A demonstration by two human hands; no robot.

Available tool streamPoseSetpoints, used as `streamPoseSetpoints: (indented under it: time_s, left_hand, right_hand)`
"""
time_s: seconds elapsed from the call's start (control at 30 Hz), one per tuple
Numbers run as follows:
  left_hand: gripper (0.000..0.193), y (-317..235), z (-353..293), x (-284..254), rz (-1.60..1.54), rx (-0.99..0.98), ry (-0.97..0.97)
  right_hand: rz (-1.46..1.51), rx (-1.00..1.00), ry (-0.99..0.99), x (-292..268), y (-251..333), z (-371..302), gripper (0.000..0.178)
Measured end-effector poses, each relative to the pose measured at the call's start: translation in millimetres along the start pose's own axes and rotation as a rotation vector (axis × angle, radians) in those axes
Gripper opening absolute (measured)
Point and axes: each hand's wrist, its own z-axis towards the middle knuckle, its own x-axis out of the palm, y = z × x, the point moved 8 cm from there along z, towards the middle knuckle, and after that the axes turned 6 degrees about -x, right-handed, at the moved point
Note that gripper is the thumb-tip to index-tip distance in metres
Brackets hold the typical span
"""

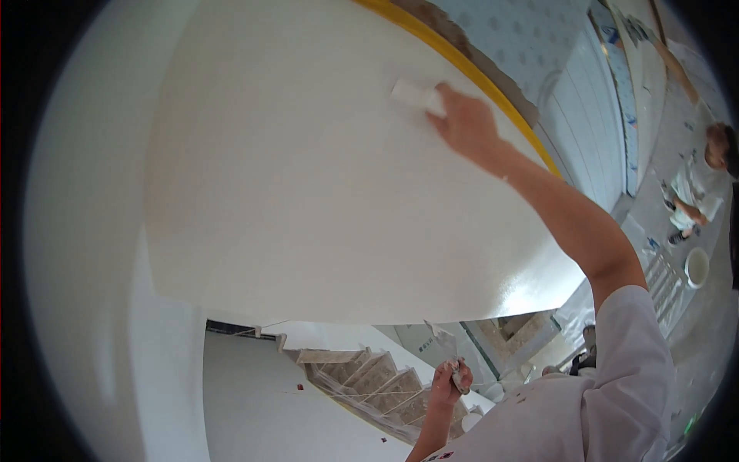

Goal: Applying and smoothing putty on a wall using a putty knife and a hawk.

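Note:
My right hand (466, 127) is closed on a pale, flat rectangular tool (416, 94), pressed against a broad white surface (308, 177). Motion blurs the tool, and its exact kind does not show. Just beyond that hand, a yellow strip (493, 91) runs along the edge of the surface. Lower down, my left hand (453, 379) grips a putty knife (442, 339) by its handle, with the whitish blade pointing up. White smears mark the fingers of that hand. The putty knife is apart from the white surface.
Concrete stairs (377, 381) lie far below. A co-worker (697, 185) in light clothes is at the right, one arm raised to a wall, with a white bucket (697, 268) nearby. Patterned light-blue sheeting (516, 38) covers an area past the yellow strip.

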Motion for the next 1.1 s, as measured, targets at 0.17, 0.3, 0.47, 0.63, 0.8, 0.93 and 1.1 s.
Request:
streamPoseSetpoints:
  time_s: [0.17, 0.3, 0.47, 0.63, 0.8, 0.93, 1.1]
  left_hand:
    - [0.032, 9, -3, -11, -0.085, -0.019, 0.030]
    - [0.034, 6, -2, -9, -0.095, -0.021, 0.012]
    - [0.034, 20, -20, -28, -0.109, -0.024, -0.041]
    - [0.031, 24, -18, -41, -0.112, -0.037, -0.098]
    - [0.032, 16, -8, -31, -0.096, -0.026, -0.028]
    - [0.031, 27, -25, -41, -0.076, -0.051, -0.115]
    - [0.030, 32, -26, -45, -0.125, -0.070, -0.166]
  right_hand:
    - [0.071, -0.092, -0.097, -9, 96, 85, 0.035]
    - [0.172, -0.375, 0.179, 31, 166, 22, 0.040]
    - [0.009, -0.206, 0.007, -4, 82, 63, 0.044]
    - [0.149, -0.217, -0.089, -15, 171, 140, 0.050]
    - [0.131, -0.591, 0.410, 48, 235, 41, 0.045]
    - [-0.040, -0.356, 0.172, 12, 143, 94, 0.043]
    - [-0.035, -0.489, -0.273, -23, 209, 192, 0.043]
